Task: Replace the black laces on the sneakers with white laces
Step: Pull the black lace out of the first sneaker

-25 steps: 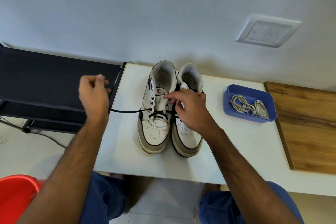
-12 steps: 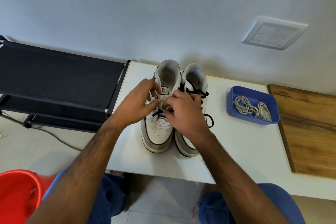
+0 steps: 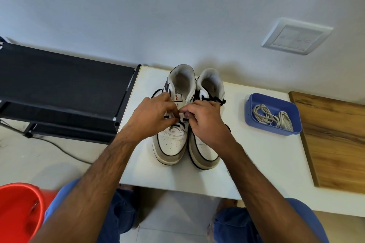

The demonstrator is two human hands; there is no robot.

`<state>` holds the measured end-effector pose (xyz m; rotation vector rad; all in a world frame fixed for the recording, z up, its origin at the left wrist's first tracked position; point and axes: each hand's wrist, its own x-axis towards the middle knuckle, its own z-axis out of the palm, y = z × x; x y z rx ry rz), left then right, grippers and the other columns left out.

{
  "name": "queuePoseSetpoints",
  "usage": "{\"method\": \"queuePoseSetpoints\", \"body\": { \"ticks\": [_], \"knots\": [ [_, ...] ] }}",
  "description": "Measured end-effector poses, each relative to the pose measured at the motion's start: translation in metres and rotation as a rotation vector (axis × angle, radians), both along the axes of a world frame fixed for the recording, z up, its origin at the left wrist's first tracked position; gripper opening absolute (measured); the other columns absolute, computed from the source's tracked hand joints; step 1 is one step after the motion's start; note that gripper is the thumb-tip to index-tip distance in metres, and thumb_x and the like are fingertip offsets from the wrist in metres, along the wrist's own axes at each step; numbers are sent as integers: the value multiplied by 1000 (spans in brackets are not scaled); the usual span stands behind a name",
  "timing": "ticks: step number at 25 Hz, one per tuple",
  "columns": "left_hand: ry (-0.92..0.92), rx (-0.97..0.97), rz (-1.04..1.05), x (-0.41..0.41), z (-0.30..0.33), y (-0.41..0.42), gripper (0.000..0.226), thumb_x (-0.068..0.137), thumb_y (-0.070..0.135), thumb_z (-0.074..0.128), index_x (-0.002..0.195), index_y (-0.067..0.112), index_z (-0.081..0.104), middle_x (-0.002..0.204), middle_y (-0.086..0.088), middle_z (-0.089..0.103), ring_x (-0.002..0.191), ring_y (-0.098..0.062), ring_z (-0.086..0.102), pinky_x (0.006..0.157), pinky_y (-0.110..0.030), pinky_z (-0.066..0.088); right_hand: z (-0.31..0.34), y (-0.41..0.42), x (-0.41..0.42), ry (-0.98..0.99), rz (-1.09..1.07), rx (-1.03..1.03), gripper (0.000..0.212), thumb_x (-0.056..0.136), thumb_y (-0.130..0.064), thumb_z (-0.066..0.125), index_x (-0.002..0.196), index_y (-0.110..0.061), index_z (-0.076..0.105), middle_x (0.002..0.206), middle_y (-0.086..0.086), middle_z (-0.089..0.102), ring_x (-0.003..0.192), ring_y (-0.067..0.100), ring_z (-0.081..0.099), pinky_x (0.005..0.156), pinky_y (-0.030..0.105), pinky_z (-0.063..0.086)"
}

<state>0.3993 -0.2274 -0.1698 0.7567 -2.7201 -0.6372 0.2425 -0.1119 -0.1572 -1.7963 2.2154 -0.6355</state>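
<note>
We stand the two sneakers [image 3: 187, 124] side by side on the white table [image 3: 256, 163], toes toward us, so both hands can meet over the lacing without lifting a shoe. The white laces [image 3: 272, 117] wait coiled in the blue tray [image 3: 250, 112] well to the right, within reach but out of the way until the black ones are out. Our left hand [image 3: 152, 115] and right hand [image 3: 205, 120] come in from either side and close over the left-hand shoe's eyelets, wrists raised, fingertips almost touching at the tongue. Both hands have curled fingers pinching at the black lace [image 3: 180, 122] where it crosses the lower eyelets, though the exact strand under each fingertip is hidden. The other shoe's black lace looks untouched, so we judge the unlacing only partly done.
</note>
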Motion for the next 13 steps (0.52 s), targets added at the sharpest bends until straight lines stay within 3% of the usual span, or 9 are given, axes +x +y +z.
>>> {"method": "queuePoseSetpoints", "body": {
  "ticks": [6, 10, 11, 13],
  "knots": [
    [4, 27, 60, 7, 12, -5, 13, 76, 36, 76, 82, 31, 66, 92, 14, 51, 69, -2, 55, 68, -30, 43, 3, -1, -1, 0, 7, -1, 29, 94, -6, 59, 111, -25, 75, 99, -7, 68, 105, 17, 58, 90, 28, 18],
    [-58, 129, 390, 26, 4, -22, 16, 82, 39, 71, 76, 30, 59, 92, 13, 54, 80, -7, 58, 90, -42, 47, 6, 0, -3, -62, 13, 6, 39, 91, 2, 56, 111, -26, 75, 93, -16, 64, 101, 9, 59, 89, 27, 19],
    [-74, 185, 410, 27, 2, -23, 17, 84, 38, 71, 78, 30, 57, 95, 13, 55, 83, -9, 59, 93, -45, 48, 6, -1, -3, -66, 16, 6, 42, 90, 5, 55, 111, -26, 75, 92, -18, 62, 101, 8, 59, 88, 28, 19],
    [-11, 208, 299, 23, 0, -17, 15, 88, 31, 71, 89, 30, 56, 101, 11, 54, 88, -10, 60, 86, -39, 52, 4, -2, -4, -68, 26, 6, 48, 88, 9, 53, 112, -26, 75, 91, -18, 60, 101, 8, 58, 88, 28, 19]
  ]
}}
